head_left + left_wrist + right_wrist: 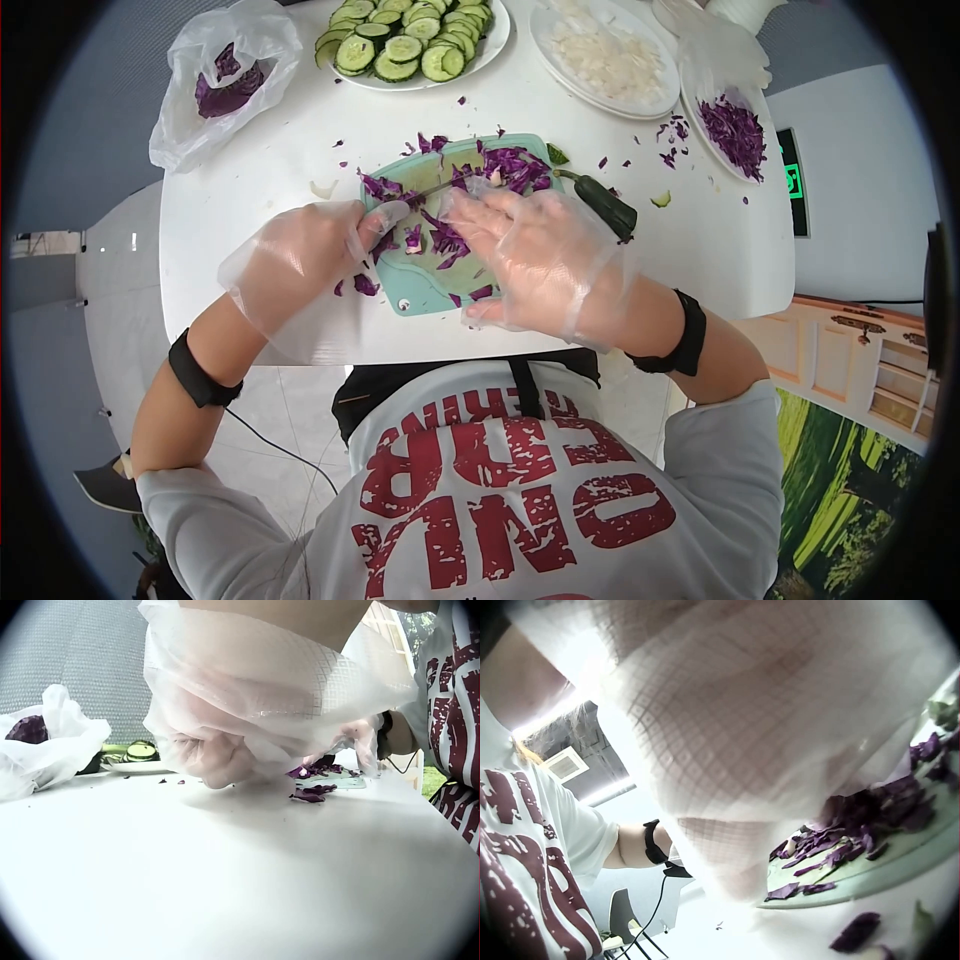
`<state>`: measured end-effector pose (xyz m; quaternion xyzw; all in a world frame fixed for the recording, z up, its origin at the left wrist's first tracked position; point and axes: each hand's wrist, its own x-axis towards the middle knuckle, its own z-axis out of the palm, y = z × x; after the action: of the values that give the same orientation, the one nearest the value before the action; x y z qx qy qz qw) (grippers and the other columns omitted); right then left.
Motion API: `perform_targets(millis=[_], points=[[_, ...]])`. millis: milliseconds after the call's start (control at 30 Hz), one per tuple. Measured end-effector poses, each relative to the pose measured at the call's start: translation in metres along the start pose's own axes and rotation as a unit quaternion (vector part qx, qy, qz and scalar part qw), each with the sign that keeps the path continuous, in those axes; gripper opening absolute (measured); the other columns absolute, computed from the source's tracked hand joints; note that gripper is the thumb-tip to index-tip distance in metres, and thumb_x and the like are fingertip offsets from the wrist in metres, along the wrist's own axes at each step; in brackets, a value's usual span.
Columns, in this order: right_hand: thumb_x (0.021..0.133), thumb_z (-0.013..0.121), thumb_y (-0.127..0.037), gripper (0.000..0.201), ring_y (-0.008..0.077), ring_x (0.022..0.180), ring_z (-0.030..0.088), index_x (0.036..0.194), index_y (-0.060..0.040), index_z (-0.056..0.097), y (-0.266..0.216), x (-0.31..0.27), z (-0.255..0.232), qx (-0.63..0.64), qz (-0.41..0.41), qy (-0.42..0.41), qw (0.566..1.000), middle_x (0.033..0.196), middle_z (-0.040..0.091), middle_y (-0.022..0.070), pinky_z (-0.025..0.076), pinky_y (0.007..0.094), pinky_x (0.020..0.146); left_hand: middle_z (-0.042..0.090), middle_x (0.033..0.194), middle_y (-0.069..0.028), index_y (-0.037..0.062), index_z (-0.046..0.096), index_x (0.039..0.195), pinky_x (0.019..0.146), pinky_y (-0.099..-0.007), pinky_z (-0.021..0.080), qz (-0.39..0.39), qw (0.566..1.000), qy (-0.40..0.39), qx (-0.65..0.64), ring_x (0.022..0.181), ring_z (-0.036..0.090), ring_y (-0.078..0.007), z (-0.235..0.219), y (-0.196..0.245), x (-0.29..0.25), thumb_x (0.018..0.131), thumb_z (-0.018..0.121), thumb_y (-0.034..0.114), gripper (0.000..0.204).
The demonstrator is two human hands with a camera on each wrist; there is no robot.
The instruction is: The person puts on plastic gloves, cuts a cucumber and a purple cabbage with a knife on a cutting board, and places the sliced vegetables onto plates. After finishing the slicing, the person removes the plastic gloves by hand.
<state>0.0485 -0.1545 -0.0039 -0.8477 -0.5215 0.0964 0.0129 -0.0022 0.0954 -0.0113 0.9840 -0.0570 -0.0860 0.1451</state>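
Note:
In the head view, the left hand, in a clear plastic glove, is curled at the left edge of the green cutting board. A thin knife blade extends from it across the board; the handle is hidden in the grip. The gloved right hand lies over the board's right part, fingers extended toward the blade's far end; whether they touch it cannot be told. Chopped purple cabbage lies around both hands, also below the right hand in the right wrist view. Curled left fingers show in the left wrist view.
A plate of cucumber slices and a plate of pale slices stand at the back. Shredded cabbage lies on a plate at right. A plastic bag with cabbage is at back left. A dark green cucumber piece lies beside the board.

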Motion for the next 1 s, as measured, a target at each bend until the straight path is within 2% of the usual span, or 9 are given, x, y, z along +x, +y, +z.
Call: perform_targets(millis=[233, 367, 433, 467, 533, 633, 667, 833, 1000], points=[[0.084, 0.064, -0.051, 0.079, 0.0263, 0.134, 0.041, 0.139, 0.0012, 0.045, -0.003, 0.002, -0.008, 0.025, 0.013, -0.037, 0.999, 0.149, 0.042, 0.0097, 0.037, 0.0406, 0.106, 0.058, 0.059, -0.0188, 0.0039, 0.06, 0.075, 0.056, -0.0441, 0.049, -0.025, 0.999, -0.02, 0.005, 0.057, 0.06, -0.0385, -0.006, 0.002, -0.01, 0.099, 0.053, 0.033, 0.039], [0.083, 0.064, -0.052, 0.078, 0.0268, 0.132, 0.042, 0.138, 0.0016, 0.047, -0.002, 0.004, -0.01, 0.027, -0.01, -0.014, 0.999, 0.149, 0.042, 0.0101, 0.037, 0.0411, 0.105, 0.06, 0.058, -0.0169, 0.0064, 0.063, 0.076, 0.055, -0.0446, 0.052, -0.012, 0.996, -0.001, 0.088, 0.055, 0.063, -0.0359, 0.007, -0.002, -0.004, 0.1, 0.048, 0.037, 0.041], [0.082, 0.065, -0.052, 0.079, 0.0273, 0.131, 0.043, 0.137, 0.0018, 0.048, -0.003, 0.005, -0.01, 0.03, 0.014, -0.043, 0.999, 0.15, 0.041, 0.0111, 0.037, 0.0416, 0.104, 0.058, 0.052, -0.0127, 0.0069, 0.065, 0.07, 0.046, -0.041, 0.05, 0.044, 0.99, 0.05, 0.121, 0.048, 0.062, -0.03, 0.012, -0.003, -0.003, 0.1, 0.046, 0.044, 0.051], [0.081, 0.065, -0.052, 0.08, 0.028, 0.13, 0.044, 0.137, 0.0015, 0.047, -0.003, 0.005, -0.006, 0.021, 0.011, -0.032, 0.999, 0.15, 0.041, 0.012, 0.037, 0.0419, 0.104, 0.058, 0.052, -0.0127, 0.0069, 0.065, 0.07, 0.046, -0.041, 0.05, 0.032, 0.989, 0.054, 0.131, 0.048, 0.062, -0.03, 0.009, -0.002, -0.005, 0.1, 0.046, 0.044, 0.051], [0.081, 0.066, -0.052, 0.08, 0.0282, 0.13, 0.044, 0.138, 0.0012, 0.047, -0.006, 0.007, -0.012, 0.031, 0.012, -0.039, 0.999, 0.15, 0.041, 0.0122, 0.037, 0.0421, 0.104, 0.061, 0.058, -0.0151, 0.0074, 0.065, 0.079, 0.054, -0.0424, 0.052, -0.008, 0.998, -0.033, 0.06, 0.055, 0.063, -0.0341, 0.0, -0.004, -0.012, 0.101, 0.045, 0.038, 0.042], [0.079, 0.067, -0.051, 0.082, 0.0288, 0.13, 0.043, 0.139, 0.0004, 0.044, -0.009, 0.006, -0.012, 0.044, 0.027, -0.055, 0.997, 0.15, 0.04, 0.0124, 0.037, 0.0425, 0.104, 0.06, 0.056, -0.0142, 0.0078, 0.065, 0.078, 0.053, -0.042, 0.052, -0.009, 0.999, -0.014, 0.036, 0.054, 0.064, -0.0328, 0.002, -0.013, -0.025, 0.1, 0.046, 0.038, 0.042], [0.08, 0.068, -0.049, 0.081, 0.0285, 0.129, 0.044, 0.139, 0.0013, 0.044, -0.011, 0.004, -0.011, 0.027, 0.028, -0.041, 0.998, 0.148, 0.042, 0.0131, 0.037, 0.0418, 0.105, 0.061, 0.056, -0.0135, 0.0079, 0.065, 0.075, 0.054, -0.0421, 0.052, 0.043, 0.996, 0.014, 0.077, 0.055, 0.065, -0.0324, 0.001, -0.012, -0.028, 0.1, 0.046, 0.04, 0.045], [0.079, 0.069, -0.049, 0.084, 0.0289, 0.136, 0.039, 0.141, 0.0009, 0.042, -0.016, 0.007, -0.017, 0.002, 0.035, -0.055, 0.998, 0.15, 0.041, 0.013, 0.035, 0.0418, 0.108, 0.06, 0.056, -0.0143, 0.0064, 0.066, 0.072, 0.054, -0.0426, 0.052, 0.038, 0.998, 0.011, 0.048, 0.054, 0.064, -0.0336, 0.001, 0.005, -0.014, 0.099, 0.047, 0.043, 0.049], [0.08, 0.068, -0.051, 0.086, 0.0287, 0.137, 0.038, 0.143, -0.0003, 0.04, -0.015, 0.006, -0.017, -0.006, 0.032, -0.055, 0.998, 0.152, 0.039, 0.0118, 0.034, 0.0411, 0.109, 0.059, 0.054, -0.0156, 0.005, 0.066, 0.071, 0.052, -0.043, 0.051, 0.057, 0.998, 0.025, 0.009, 0.052, 0.062, -0.0349, 0.001, -0.008, -0.027, 0.098, 0.049, 0.041, 0.048]])
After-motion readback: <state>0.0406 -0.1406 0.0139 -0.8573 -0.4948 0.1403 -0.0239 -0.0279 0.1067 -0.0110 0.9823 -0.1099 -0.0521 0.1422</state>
